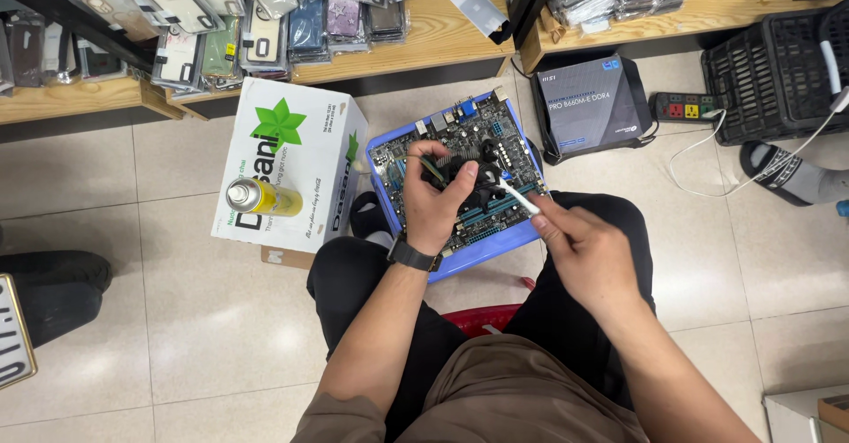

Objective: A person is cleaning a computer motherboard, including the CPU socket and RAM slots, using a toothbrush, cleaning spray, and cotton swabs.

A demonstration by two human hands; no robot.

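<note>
1. Two hands work over one circuit board (460, 173), which lies flat on a blue tray (482, 250) resting on the person's knees, just in front of the black trousers (354, 284).
2. The left hand (433, 197), with a dark watch (412, 255) at the wrist, sits on the middle of the board; its fingers are curled together around the black fan (478, 182) there — clamped on it, as far as the view shows.
3. The right hand (579, 244) is off the board's right edge, fingers pinched shut on a thin white brush (517, 197) whose far end slants up-left and touches the board just beside the fan.
4. A white cardboard box (287, 164) with a green star mark stands on the tiled floor (177, 319) to the left of the tray, close against it.
5. A yellow spray can (263, 197) with a silver top lies on its side on that box, near its lower left part.
6. A dark product box (588, 107) leans on the floor to the upper right of the tray, with a power strip (685, 107) just beside it and a white cable (707, 156) running off across the tiles.
7. A black plastic crate (769, 76) stands at the far right — below it a foot in a striped sandal (783, 171) belongs to somebody else.
8. Wooden shelves (424, 41) along the top carry rows of bagged phone cases (265, 19).
9. A red stool (482, 317) edge shows between the person's legs.
</note>
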